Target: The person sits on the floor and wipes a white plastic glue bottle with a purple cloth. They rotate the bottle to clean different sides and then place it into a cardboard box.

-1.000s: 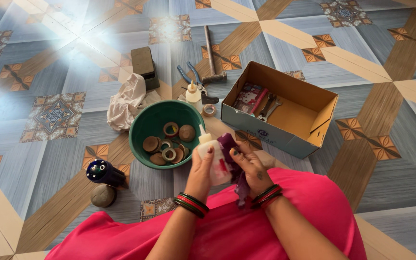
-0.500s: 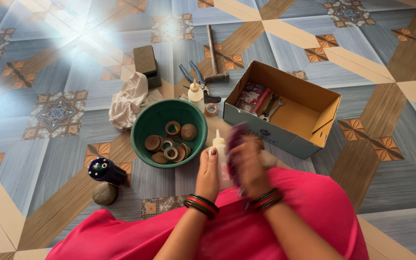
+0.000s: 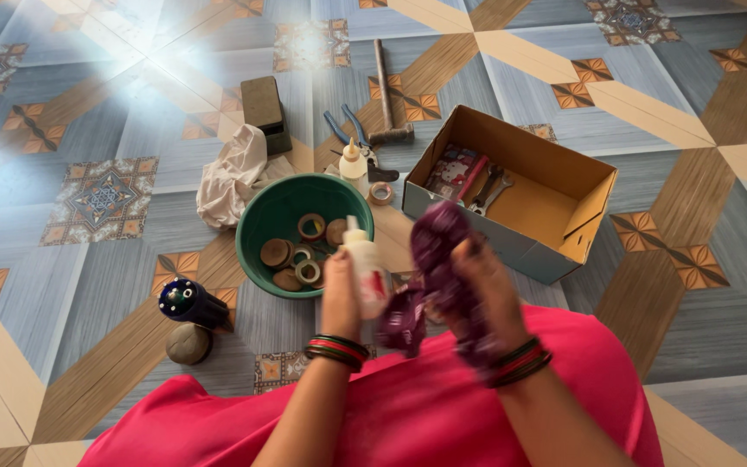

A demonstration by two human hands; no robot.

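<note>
My left hand [image 3: 340, 298] grips a small white squeeze bottle [image 3: 365, 264] with a pointed nozzle and a red patch, held upright over the pink cloth on my lap. My right hand [image 3: 482, 298] is closed on a dark purple rag [image 3: 432, 268], blurred with motion, which hangs between the two hands just right of the bottle. Both wrists wear red, green and black bangles. A green bowl [image 3: 263, 223] with several round wooden discs and tape rings sits just beyond my left hand.
An open cardboard box [image 3: 564, 186] with wrenches and a printed packet lies to the right. A second glue bottle [image 3: 354, 163], tape roll, blue pliers, hammer [image 3: 384, 95], brown block, beige cloth [image 3: 231, 173], a dark blue round object [image 3: 185, 300] and a stone [image 3: 188, 343] lie on the patterned floor.
My right hand has lifted the purple rag off the bottle and swung it up and to the right. My left hand with the bottle shifted slightly left and up.
</note>
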